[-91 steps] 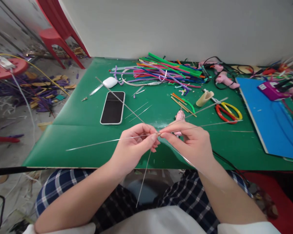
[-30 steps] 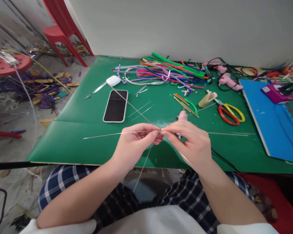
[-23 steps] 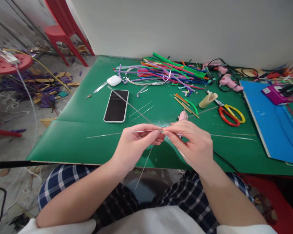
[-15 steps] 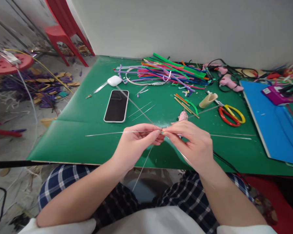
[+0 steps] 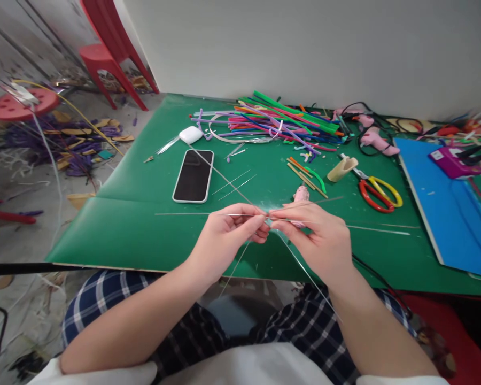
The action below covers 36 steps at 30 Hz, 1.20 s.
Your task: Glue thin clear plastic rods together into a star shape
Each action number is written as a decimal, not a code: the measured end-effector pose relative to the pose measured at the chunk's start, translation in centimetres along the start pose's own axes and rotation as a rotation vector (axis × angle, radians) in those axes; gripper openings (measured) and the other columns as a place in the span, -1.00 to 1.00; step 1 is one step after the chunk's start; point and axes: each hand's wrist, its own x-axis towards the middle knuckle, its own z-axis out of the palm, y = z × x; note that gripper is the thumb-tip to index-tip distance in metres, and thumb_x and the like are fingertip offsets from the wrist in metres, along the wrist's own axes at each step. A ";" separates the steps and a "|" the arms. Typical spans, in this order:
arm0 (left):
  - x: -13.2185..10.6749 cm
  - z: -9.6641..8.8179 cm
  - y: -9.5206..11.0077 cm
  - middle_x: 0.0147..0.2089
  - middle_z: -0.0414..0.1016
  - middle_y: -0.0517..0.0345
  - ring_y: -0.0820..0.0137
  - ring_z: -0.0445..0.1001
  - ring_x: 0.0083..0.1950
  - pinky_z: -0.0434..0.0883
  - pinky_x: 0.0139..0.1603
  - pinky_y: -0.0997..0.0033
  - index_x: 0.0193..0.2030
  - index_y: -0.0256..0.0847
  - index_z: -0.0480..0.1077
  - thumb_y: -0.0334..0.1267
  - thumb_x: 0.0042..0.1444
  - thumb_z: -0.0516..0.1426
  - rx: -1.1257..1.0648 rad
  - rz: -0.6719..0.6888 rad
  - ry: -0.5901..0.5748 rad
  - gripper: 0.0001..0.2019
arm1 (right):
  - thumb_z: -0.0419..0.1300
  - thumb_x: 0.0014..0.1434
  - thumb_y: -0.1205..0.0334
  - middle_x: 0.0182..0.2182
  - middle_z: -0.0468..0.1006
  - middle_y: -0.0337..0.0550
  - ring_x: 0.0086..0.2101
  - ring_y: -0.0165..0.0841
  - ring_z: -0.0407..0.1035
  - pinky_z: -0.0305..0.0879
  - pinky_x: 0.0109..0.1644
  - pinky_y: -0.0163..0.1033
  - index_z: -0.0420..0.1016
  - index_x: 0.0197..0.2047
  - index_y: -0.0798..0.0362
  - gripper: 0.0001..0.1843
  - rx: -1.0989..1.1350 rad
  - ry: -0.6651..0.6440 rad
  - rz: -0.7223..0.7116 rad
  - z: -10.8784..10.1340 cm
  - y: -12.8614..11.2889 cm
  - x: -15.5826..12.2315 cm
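A plain, pale grey wall stands upright along the far edge of a smooth, green-topped counter. At the far left, a rougher whitish wall shows dark smudges. Just left of the counter's far corner stands a red plastic chair with a tall back; farther left is a round red plastic stool with holes in its seat. The dusty grey floor carries a spread of purple and tan scraps. A red seat sits partly under the counter at right. Light leaves a soft sheen on the green surface.
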 end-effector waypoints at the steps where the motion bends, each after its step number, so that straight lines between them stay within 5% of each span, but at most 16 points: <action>1: 0.0 0.0 0.0 -0.46 0.55 0.24 0.57 0.51 -0.41 0.48 -0.36 0.66 -0.35 -0.24 0.49 -0.30 0.05 0.24 -0.007 -0.009 0.003 -0.93 | 0.25 0.11 0.41 -0.38 0.63 -0.27 -0.34 -0.41 0.49 0.40 -0.19 -0.28 0.52 -0.27 0.00 -0.87 0.002 -0.004 0.008 -0.1 0.0 0.0; 7: -0.1 -0.2 -0.1 -0.44 0.55 0.24 0.54 0.52 -0.38 0.50 -0.34 0.62 -0.33 -0.22 0.49 -0.28 0.01 0.26 -0.009 -0.015 -0.017 -0.91 | 0.23 0.13 0.39 -0.40 0.62 -0.28 -0.36 -0.40 0.48 0.38 -0.17 -0.25 0.51 -0.30 0.00 -0.90 0.004 0.014 0.001 -0.1 0.0 0.1; 15: 0.0 -0.4 0.0 -0.46 0.50 0.21 0.49 0.48 -0.38 0.37 -0.58 0.67 -0.35 -0.24 0.44 -0.23 0.05 0.22 0.104 0.024 -0.049 -0.88 | 0.22 0.14 0.39 -0.40 0.62 -0.29 -0.35 -0.39 0.49 0.38 -0.14 -0.23 0.50 -0.32 0.00 -0.90 0.013 0.007 0.013 0.0 -0.1 0.0; 36: -0.5 -0.2 0.5 -0.46 0.55 0.16 0.44 0.54 -0.42 0.49 -0.46 0.54 -0.36 -0.26 0.46 -0.25 0.02 0.25 0.086 0.067 -0.014 -0.88 | 0.22 0.08 0.49 -0.40 0.60 -0.26 -0.36 -0.38 0.47 0.41 -0.06 -0.11 0.47 -0.17 -0.03 -0.73 -0.017 0.063 -0.186 -0.3 -0.5 -0.3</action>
